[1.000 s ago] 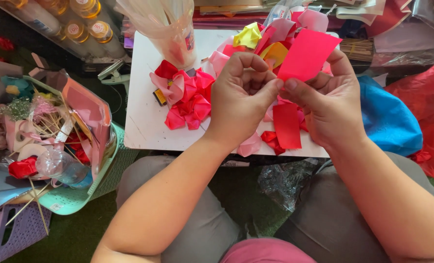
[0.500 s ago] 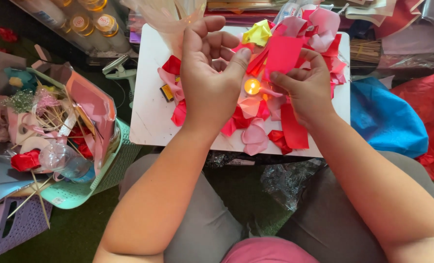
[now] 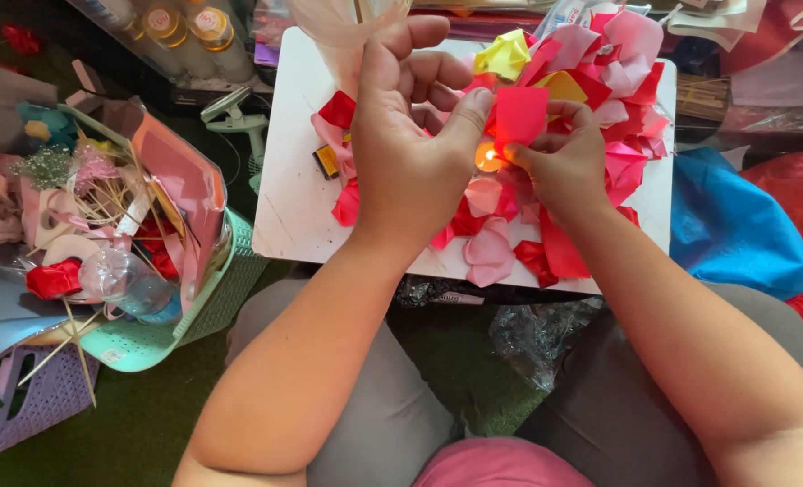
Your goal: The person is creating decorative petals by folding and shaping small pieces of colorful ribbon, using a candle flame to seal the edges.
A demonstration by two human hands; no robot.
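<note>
Evidently the red ribbon piece [image 3: 520, 117], pinched between the left hand [image 3: 410, 144] and right hand [image 3: 559, 162] above the white board's [image 3: 293, 198] far edge by a small flame [image 3: 489, 156], looks light, limp and scorchable, best held by its edges.

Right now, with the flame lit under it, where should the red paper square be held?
Probably by the upper edge of the red paper square, coming from above: its lower edge hangs right at the candle flame, where the left hand and right hand pinch it.
</note>
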